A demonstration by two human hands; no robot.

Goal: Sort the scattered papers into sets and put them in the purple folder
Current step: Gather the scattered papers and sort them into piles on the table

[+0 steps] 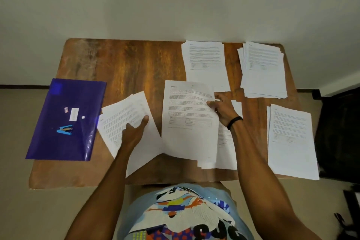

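Observation:
A purple folder (66,119) lies at the left end of the wooden table (124,60), hanging over its edge. My left hand (134,132) holds a small stack of printed papers (120,119) just right of the folder, thumb on top. My right hand (222,109) pinches the right edge of a single printed sheet (189,121) lifted at the table's middle. Under that sheet lies another pile (226,150). Three more paper piles rest at the back middle (206,64), the back right (263,70) and the near right (292,140).
A small blue stapler (65,129) sits on the folder beside a white label. A dark chair (339,134) stands off the table's right end. The near-right pile overhangs the table's front edge. Bare wood shows at the back left.

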